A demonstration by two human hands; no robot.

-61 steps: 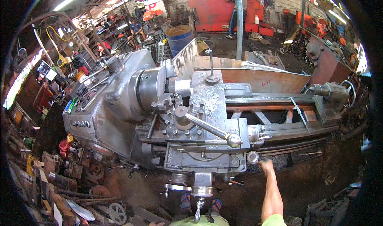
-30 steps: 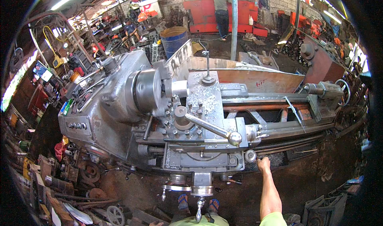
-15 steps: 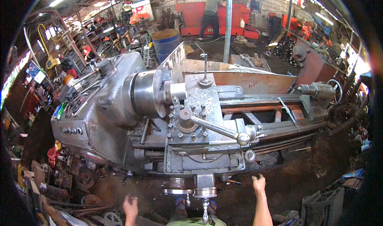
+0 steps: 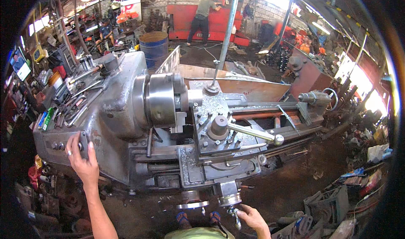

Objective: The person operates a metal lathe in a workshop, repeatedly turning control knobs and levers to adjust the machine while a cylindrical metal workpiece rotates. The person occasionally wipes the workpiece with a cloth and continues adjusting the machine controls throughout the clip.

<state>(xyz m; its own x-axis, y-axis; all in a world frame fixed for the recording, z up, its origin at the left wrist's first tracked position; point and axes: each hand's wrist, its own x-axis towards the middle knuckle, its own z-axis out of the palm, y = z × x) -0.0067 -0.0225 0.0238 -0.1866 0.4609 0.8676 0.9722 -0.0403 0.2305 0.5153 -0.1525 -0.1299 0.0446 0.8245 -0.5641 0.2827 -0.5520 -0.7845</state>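
Note:
A metal lathe fills the middle. My left hand reaches to the control panel on the front of its headstock; fingers apart, it touches the panel around a button. Low in front, my right hand has its fingers closed at the crank handle of the cross-slide handwheel. The chuck holds a short bright cylindrical workpiece. Beside it stands the tool post with a long ball-ended lever. Metal chips lie over the carriage.
Hand tools lie on the headstock. The tailstock sits at the bed's right end. Behind are a blue drum, a grey post and a person by a red machine. Scrap metal lies at lower right.
My left hand has risen leftward onto the control panel. My right hand has moved down and left to the crank handle. The view has shifted, and the chuck's jaws show at another angle.

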